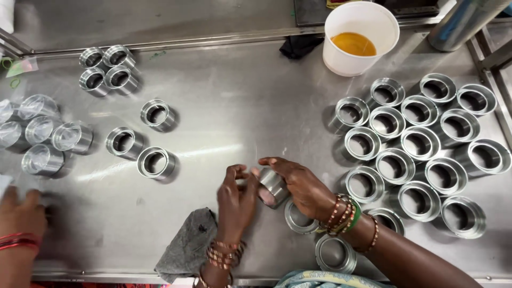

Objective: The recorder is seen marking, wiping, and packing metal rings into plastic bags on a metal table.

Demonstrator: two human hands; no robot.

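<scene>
A short metal ring sleeve (273, 185) is tilted on its side near the front of the steel table (234, 101), held between both hands. My left hand (234, 200) presses against its left end with fingers curled. My right hand (301, 184) wraps it from the right and over the top. Two more metal rings (297, 220) lie under and beside my right wrist, another one (335, 255) at the front edge.
Several metal rings (418, 143) stand packed at the right, three loose ones (154, 162) at centre left, a block of them (105, 66) at far left back. Plastic-wrapped rings (42, 133) lie left. A white tub of yellow liquid (360, 37), a grey cloth (186, 248), another person's hand (20, 213).
</scene>
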